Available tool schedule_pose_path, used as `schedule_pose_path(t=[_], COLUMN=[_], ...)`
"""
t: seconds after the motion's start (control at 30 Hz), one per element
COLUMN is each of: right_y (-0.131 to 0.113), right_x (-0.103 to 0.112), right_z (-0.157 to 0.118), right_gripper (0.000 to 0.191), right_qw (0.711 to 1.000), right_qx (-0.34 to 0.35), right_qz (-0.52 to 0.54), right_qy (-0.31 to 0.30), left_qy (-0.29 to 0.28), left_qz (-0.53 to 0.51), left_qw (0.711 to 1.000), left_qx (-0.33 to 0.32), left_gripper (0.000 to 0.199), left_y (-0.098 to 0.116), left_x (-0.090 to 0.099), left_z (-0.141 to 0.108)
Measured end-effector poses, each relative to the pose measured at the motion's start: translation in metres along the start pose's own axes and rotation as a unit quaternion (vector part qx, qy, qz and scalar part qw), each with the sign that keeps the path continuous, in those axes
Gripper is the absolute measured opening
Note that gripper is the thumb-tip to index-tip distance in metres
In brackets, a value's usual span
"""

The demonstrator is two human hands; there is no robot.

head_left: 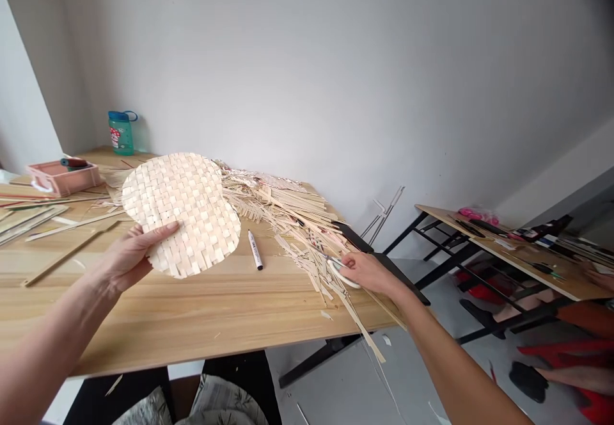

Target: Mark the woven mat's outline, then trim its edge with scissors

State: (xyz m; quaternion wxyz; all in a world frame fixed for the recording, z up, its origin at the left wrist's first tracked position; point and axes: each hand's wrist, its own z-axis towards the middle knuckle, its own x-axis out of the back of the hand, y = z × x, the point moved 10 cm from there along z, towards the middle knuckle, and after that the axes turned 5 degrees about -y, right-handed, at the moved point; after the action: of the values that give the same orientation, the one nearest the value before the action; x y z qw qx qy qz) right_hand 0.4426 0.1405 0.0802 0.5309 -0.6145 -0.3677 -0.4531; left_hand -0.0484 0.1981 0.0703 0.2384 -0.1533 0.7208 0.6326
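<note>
Over the wooden table [192, 322], my left hand [133, 253] pinches the woven piece [189, 210] by its lower edge; right of that grip lies a marker [255, 250], then my right hand [368, 272] at a white handle [343, 277], whether gripping I cannot tell

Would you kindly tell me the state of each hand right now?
Left hand: closed, holding the pale, rounded, woven-strip sheet.
Right hand: fingers at the white, curved handle; whether they grip it cannot be told.
</note>
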Motion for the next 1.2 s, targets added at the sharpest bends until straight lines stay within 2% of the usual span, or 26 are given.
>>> schedule_pose_path(t=[0.07,0.13,0.2,0.27,0.33,0.37,0.47,0.57,0.63,0.77,0.93,1.2], right_y=[0.004,-0.004,-0.028,-0.069,-0.12,-0.145,-0.214,-0.256,-0.271,-0.281,-0.283,-0.282], right_x=[0.013,0.023,0.022,0.005,-0.021,-0.037,-0.075,-0.101,-0.114,-0.123,-0.118,-0.115], right_z=[-0.003,-0.007,-0.011,-0.014,-0.017,-0.018,-0.021,-0.02,-0.018,-0.019,-0.03,-0.032], right_gripper=[0.021,0.029,0.038,0.041,0.043,0.042,0.038,0.04,0.043,0.045,0.044,0.041], right_qw=[0.997,0.981,0.936,0.868,0.8,0.775,0.728,0.702,0.696,0.732,0.753,0.759], right_qx=[-0.008,-0.001,0.025,0.067,0.11,0.123,0.19,0.228,0.224,0.231,0.252,0.224], right_qz=[0.076,0.195,0.349,0.489,0.58,0.607,0.638,0.652,0.657,0.616,0.587,0.591], right_qy=[-0.02,-0.023,-0.029,-0.06,-0.106,-0.127,-0.165,-0.174,-0.185,-0.18,-0.159,-0.158], left_qy=[-0.018,-0.037,-0.055,-0.063,-0.056,-0.049,-0.03,-0.018,-0.003,0.028,0.019,0.013], left_qz=[-0.007,-0.007,0.003,0.021,0.044,0.054,0.074,0.08,0.074,0.045,0.055,0.054], left_qw=[0.999,0.998,0.996,0.994,0.993,0.993,0.994,0.995,0.995,0.996,0.996,0.997], left_qx=[-0.026,-0.054,-0.076,-0.089,-0.091,-0.09,-0.074,-0.063,-0.064,-0.073,-0.074,-0.06], left_gripper=[0.057,0.057,0.055,0.052,0.05,0.05,0.048,0.051,0.054,0.058,0.06,0.058], left_y=[0.009,0.02,0.034,0.046,0.054,0.056,0.053,0.046,0.043,0.042,0.04,0.036], left_x=[-0.01,-0.02,-0.027,-0.029,-0.022,-0.016,0.007,0.028,0.04,0.052,0.046,0.036], left_z=[0.012,0.024,0.034,0.039,0.04,0.04,0.033,0.027,0.026,0.03,0.028,0.019])
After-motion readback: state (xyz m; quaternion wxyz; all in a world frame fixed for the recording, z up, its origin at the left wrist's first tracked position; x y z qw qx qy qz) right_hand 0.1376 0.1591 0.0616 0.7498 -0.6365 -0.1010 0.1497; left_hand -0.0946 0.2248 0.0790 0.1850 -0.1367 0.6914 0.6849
